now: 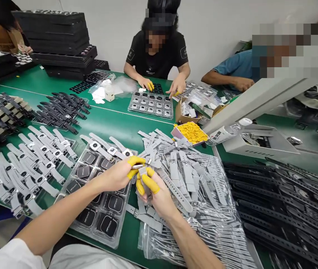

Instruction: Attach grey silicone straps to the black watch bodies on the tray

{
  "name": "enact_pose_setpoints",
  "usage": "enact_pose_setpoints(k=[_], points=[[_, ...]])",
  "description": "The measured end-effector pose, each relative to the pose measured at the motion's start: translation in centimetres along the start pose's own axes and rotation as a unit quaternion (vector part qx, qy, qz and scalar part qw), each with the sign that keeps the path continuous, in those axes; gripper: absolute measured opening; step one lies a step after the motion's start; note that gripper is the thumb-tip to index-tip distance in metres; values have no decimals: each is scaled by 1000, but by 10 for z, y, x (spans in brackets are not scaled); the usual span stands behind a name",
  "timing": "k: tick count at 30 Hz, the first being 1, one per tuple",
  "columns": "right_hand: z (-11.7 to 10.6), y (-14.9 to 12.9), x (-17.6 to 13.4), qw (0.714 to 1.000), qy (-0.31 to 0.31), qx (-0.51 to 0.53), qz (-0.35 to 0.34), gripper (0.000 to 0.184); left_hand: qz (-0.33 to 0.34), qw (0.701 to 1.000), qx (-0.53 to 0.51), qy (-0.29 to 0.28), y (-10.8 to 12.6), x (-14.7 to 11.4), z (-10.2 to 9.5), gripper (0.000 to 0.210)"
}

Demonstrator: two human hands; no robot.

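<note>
A grey strap (143, 172) is pinched between left hand (119, 175) and right hand (156, 192), above the tray of watch bodies (103, 209).

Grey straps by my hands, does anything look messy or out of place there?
Yes. The grey straps lie in a loose, criss-crossed heap on a plastic bag, unlike the finished watches set in neat rows on the left.

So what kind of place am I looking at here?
Most likely a watch assembly or packing line. Grey watch straps lie heaped on a green table, clear trays of watch bodies sit beside them, and the left hand and right hand work one strap with yellow fingertip covers.
</note>
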State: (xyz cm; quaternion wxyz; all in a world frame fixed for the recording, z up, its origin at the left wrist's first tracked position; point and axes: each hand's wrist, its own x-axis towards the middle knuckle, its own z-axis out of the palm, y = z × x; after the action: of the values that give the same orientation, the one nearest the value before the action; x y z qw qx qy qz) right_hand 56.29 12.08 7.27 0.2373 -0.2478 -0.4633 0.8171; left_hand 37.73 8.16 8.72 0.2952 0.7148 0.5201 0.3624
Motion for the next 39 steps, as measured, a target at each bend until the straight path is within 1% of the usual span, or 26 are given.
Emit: enact_pose_setpoints(k=[2, 4, 6, 10, 15, 18, 21, 26, 28, 31, 33, 34, 36, 38, 39], points=[[-1, 0, -1, 1000, -16, -24, 7, 35, 56, 998, 29, -8, -4, -3, 3, 47], [-2, -1, -2, 999, -25, -41, 18, 34, 75, 996, 45, -3, -6, -5, 3, 51], [-2, -1, -2, 999, -16, -36, 22, 33, 73, 996, 52, 6, -6, -6, 1, 50], [1, -2, 0, 999, 7, 16, 36, 34, 73, 994, 72, 24, -5, -7, 2, 47], [8, -9, 2, 994, 21, 97, 52, 32, 52, 991, 120, 34, -5, -10, 5, 53], [10, -11, 3, 990, 37, 122, 56, 32, 51, 993, 109, 18, -2, -9, 1, 47], [9, -9, 4, 989, 48, 122, 61, 33, 56, 993, 100, -2, 2, -8, -4, 42], [5, -3, 4, 990, 63, 87, 89, 34, 51, 976, 209, -44, 8, -7, -8, 37], [4, -2, 4, 991, 58, 74, 98, 35, 47, 974, 215, -59, 8, -7, -10, 35], [5, -2, 4, 993, 50, 63, 92, 33, 47, 987, 141, -62, 5, -8, -15, 36], [6, -3, 3, 994, 55, 57, 73, 32, 31, 996, 66, -47, 1, -10, -16, 37], [7, -3, 2, 995, 59, 53, 63, 31, 14, 999, 26, -29, -1, -10, -15, 38], [8, -2, 1, 996, 60, 44, 46, 33, -21, 998, -51, 27, -4, -11, -10, 36], [8, 0, 1, 997, 47, 35, 41, 38, -31, 988, -120, 89, -4, -9, -3, 24], [8, 1, 0, 998, 38, 31, 46, 40, -30, 980, -156, 118, -4, -8, 0, 23]])
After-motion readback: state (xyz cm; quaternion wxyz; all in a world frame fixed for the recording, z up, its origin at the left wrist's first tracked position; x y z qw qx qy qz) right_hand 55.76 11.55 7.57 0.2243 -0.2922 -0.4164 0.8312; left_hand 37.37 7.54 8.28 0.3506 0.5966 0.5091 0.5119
